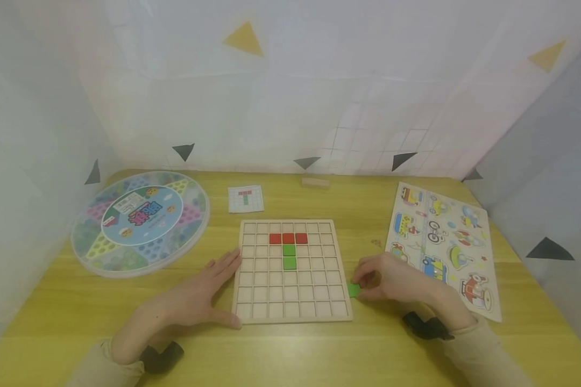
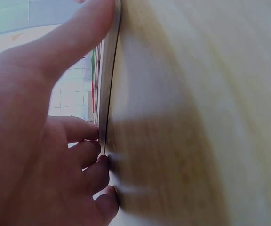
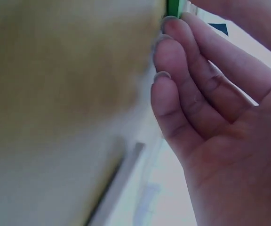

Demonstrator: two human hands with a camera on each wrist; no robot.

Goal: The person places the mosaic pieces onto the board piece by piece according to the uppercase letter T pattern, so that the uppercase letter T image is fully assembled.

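Observation:
A wooden grid board (image 1: 346, 317) lies on the table in front of me. Three red square tiles (image 1: 288, 238) form a row in it, with two green square tiles (image 1: 289, 263) below the middle one. My left hand (image 1: 191, 298) touches the board's left side, fingers extended and thumb spread at the near corner; the left wrist view shows fingertips along the board's edge (image 2: 108, 70). Just off the board's right edge, my right hand (image 1: 392, 277) pinches another green tile (image 1: 354, 290) between thumb and fingers. In the right wrist view this tile (image 3: 173, 7) shows only at the top.
A small card (image 1: 245, 199) with a red and green T pattern lies behind the board. A round game box (image 1: 193, 231) sits at left, a picture puzzle board (image 1: 489, 258) at right. Farther back, a small wooden block (image 1: 315, 183) lies near the wall.

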